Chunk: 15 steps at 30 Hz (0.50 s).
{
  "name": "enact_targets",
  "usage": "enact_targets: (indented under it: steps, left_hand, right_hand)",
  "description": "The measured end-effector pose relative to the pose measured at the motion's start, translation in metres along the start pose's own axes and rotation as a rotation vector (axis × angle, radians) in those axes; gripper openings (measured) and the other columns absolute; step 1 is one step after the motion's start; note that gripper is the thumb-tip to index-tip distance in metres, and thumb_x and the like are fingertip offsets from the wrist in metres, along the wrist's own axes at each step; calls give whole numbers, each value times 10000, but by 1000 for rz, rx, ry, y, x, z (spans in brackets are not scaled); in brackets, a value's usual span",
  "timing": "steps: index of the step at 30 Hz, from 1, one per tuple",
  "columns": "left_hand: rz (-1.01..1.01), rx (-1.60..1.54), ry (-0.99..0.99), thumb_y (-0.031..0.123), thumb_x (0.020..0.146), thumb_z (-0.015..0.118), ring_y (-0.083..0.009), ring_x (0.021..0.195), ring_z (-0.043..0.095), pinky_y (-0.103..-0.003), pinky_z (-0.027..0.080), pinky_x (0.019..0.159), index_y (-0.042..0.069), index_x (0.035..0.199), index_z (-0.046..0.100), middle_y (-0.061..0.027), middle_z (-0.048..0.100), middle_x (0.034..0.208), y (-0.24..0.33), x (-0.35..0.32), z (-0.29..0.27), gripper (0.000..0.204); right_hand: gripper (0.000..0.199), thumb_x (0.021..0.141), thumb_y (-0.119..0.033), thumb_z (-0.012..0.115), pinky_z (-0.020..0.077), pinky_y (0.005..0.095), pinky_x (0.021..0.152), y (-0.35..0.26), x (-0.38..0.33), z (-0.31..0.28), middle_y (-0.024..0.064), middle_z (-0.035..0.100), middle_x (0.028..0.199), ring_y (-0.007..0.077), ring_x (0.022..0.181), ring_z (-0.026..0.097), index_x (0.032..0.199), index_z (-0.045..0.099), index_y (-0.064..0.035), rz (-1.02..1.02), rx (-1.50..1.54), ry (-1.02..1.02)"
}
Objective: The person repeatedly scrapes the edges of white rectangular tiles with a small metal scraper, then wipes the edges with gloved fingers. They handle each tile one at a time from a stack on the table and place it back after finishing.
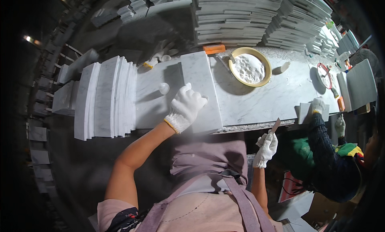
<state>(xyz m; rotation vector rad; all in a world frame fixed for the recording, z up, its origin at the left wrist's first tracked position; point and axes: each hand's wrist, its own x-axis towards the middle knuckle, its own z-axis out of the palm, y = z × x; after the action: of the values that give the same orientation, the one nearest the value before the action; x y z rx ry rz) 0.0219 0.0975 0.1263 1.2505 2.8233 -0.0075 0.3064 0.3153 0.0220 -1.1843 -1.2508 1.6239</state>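
Observation:
My left hand [186, 107], in a white knitted glove with a yellow cuff, rests on a long white-grey marble slab [199, 71]. Its fingers are curled in against the slab's face, and whatever they may hold is hidden. My right hand [266, 149], gloved in white too, is closed around the handle of a flat-bladed scraper [276, 125]. The blade points up, off the front edge of the work table. A small white rounded piece [164, 88] sits left of my left hand. A yellow bowl [268, 73] of white lumpy paste stands right of the slab.
Stacked marble tiles [106, 97] stand at left, with tall tile piles [236, 17] behind. An orange block [214, 49], spare gloves [161, 53] and a small whitish container [285, 66] lie on the marble tabletop [256, 105]. A co-worker's gloved hand [319, 105] holds a tile at right.

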Motion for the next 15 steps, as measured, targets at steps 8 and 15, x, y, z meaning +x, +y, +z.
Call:
enact_targets:
  steps: [8,15]
  left_hand:
    - [262,-12,279,295,881,694,-297,934,667,-450,595,783,166,797,778,-79,690,853,-22,7,20,175]
    - [-107,77,210,239,941,615,-347,1011,665,-502,567,801,179,961,780,-123,747,984,-65,49,-3,176]
  right_hand:
    - [352,1109,-254,667,568,276,637,-10,3,36,42,690,938,107,712,630,1344,613,2,-128,62,-106]
    - [361,1105,-252,674,586,275,697,-9,-4,20,45,696,970,100,776,649,1348,622,10,-39,38,-89]
